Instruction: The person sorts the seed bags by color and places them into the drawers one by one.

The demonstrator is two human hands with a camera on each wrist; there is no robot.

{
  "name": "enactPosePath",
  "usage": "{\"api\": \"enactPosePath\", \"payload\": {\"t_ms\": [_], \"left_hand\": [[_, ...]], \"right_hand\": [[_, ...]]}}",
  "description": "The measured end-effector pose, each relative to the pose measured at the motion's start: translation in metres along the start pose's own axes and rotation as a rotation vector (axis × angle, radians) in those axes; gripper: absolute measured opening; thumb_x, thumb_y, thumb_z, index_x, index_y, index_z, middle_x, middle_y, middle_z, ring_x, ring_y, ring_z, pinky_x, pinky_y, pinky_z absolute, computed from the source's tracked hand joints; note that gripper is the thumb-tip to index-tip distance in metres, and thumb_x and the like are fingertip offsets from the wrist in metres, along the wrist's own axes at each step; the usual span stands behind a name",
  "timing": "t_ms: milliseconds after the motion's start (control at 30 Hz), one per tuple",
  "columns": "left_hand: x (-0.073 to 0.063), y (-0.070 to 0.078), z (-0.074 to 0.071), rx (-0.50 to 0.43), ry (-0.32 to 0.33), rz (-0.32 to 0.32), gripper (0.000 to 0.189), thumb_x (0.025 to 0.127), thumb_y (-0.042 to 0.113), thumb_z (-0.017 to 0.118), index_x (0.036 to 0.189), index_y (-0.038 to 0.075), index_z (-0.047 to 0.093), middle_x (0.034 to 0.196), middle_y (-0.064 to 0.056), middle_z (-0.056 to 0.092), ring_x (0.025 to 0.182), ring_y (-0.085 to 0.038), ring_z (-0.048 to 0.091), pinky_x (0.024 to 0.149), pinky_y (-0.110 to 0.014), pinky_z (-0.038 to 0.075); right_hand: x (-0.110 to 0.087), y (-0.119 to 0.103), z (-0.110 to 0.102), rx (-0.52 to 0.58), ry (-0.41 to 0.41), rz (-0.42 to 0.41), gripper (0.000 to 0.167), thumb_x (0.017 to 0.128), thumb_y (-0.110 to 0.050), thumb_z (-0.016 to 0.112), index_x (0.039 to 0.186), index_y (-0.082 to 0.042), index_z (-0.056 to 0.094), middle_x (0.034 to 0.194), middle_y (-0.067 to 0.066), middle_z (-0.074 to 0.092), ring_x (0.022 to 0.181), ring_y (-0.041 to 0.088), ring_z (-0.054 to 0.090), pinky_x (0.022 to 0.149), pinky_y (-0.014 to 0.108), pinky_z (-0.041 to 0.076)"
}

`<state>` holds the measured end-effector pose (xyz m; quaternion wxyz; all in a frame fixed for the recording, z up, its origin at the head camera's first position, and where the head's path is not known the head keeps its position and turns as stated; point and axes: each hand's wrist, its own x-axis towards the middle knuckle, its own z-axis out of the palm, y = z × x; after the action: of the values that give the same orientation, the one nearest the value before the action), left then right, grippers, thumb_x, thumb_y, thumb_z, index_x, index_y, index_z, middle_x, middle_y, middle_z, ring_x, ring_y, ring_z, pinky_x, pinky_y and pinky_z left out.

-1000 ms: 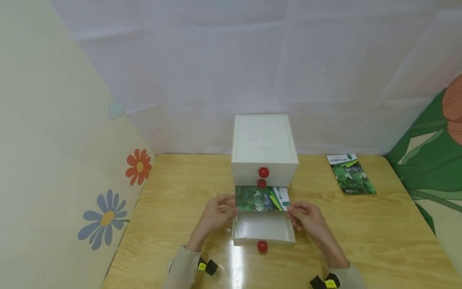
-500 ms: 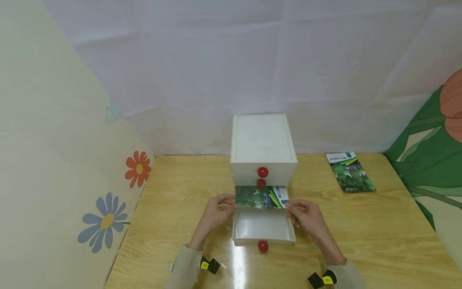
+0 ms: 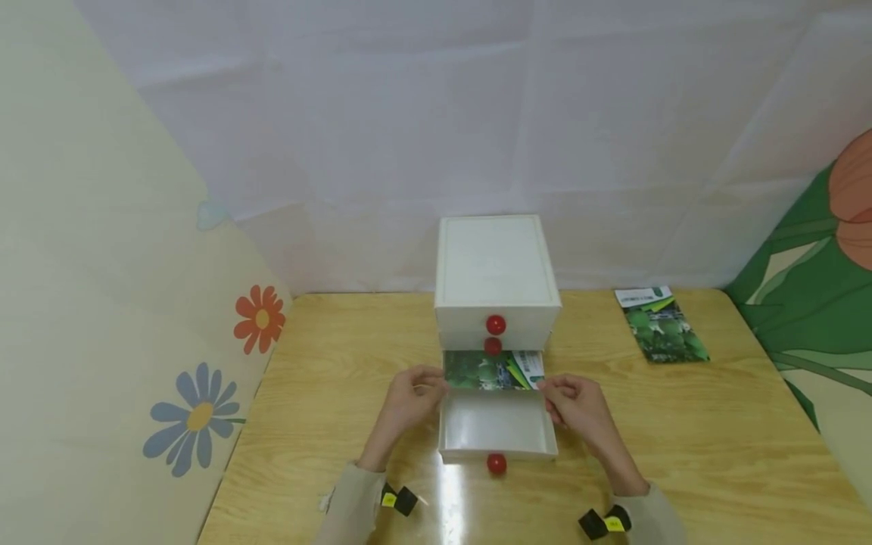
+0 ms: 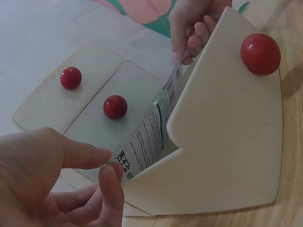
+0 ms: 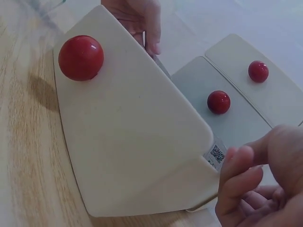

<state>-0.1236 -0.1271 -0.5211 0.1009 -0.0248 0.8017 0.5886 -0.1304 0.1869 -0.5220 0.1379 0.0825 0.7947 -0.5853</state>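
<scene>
A flat, glossy packet (image 3: 485, 371) printed with green leaves lies across the pulled-out bottom drawer (image 3: 500, 424). Its far part goes in under the cabinet front. In the head view my left hand (image 3: 411, 397) pinches the packet's left corner between thumb and index finger. My right hand (image 3: 577, 403) pinches the opposite corner in the same way. Seen by the left wrist camera, the packet (image 4: 150, 135) slants down inside the drawer, its white text side showing. From the right wrist, the drawer front (image 5: 128, 127) hides most of it; a QR code shows beside my fingertips.
The white cabinet (image 3: 497, 261) has red ball knobs, and its two upper drawers are closed. A second green packet (image 3: 664, 325) lies on the wooden table (image 3: 722, 439) at the back right. A white cloth (image 3: 381, 136) hangs behind, with flower-painted panels at the sides.
The packet has slid a little farther back into the drawer, baring more of the drawer floor. Both hands have moved slightly away from me with it.
</scene>
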Motion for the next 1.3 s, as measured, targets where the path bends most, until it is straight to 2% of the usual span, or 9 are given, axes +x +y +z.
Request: {"api": "enactPosePath", "payload": {"t_ms": [333, 533, 767, 1133, 1300], "left_hand": [[0.0, 0.0, 0.001, 0.037, 0.024, 0.025, 0.031, 0.101, 0.023, 0.074, 0.121, -0.001, 0.073, 0.11, -0.016, 0.076, 0.094, -0.024, 0.075, 0.079, -0.034, 0.066], [0.0, -0.002, 0.002, 0.048, 0.033, 0.03, 0.027, 0.1, 0.023, 0.075, 0.116, 0.002, 0.072, 0.106, -0.013, 0.075, 0.089, -0.021, 0.073, 0.074, -0.033, 0.065], [0.001, -0.004, 0.003, 0.061, 0.034, 0.015, 0.026, 0.099, 0.025, 0.075, 0.115, 0.004, 0.072, 0.102, -0.009, 0.073, 0.085, -0.019, 0.07, 0.071, -0.034, 0.064], [0.0, -0.002, 0.003, 0.059, 0.032, 0.024, 0.025, 0.101, 0.025, 0.074, 0.115, 0.005, 0.071, 0.103, -0.009, 0.073, 0.083, -0.018, 0.069, 0.07, -0.034, 0.063], [-0.002, 0.0, 0.002, 0.055, 0.032, 0.033, 0.027, 0.101, 0.027, 0.074, 0.115, 0.004, 0.071, 0.104, -0.01, 0.073, 0.085, -0.018, 0.07, 0.07, -0.032, 0.064]], "right_hand": [[0.002, 0.0, 0.001, -0.06, 0.031, -0.04, 0.037, 0.106, -0.031, 0.069, 0.105, 0.006, 0.073, 0.062, 0.0, 0.06, 0.052, 0.01, 0.049, 0.046, 0.022, 0.04], [0.004, 0.002, 0.001, -0.144, 0.072, -0.07, 0.035, 0.104, -0.032, 0.071, 0.099, 0.002, 0.074, 0.063, -0.001, 0.063, 0.055, 0.011, 0.052, 0.048, 0.022, 0.041], [0.003, 0.005, 0.002, -0.185, 0.093, -0.115, 0.032, 0.103, -0.03, 0.073, 0.092, 0.0, 0.071, 0.065, -0.003, 0.058, 0.058, 0.01, 0.05, 0.05, 0.022, 0.041], [0.003, 0.009, 0.002, -0.191, 0.104, -0.132, 0.032, 0.104, -0.03, 0.071, 0.093, 0.0, 0.071, 0.067, -0.001, 0.059, 0.059, 0.01, 0.05, 0.051, 0.022, 0.042], [0.004, 0.01, -0.002, -0.205, 0.116, -0.142, 0.027, 0.104, -0.027, 0.071, 0.098, -0.001, 0.074, 0.081, 0.007, 0.073, 0.065, 0.011, 0.057, 0.055, 0.023, 0.047]]}}
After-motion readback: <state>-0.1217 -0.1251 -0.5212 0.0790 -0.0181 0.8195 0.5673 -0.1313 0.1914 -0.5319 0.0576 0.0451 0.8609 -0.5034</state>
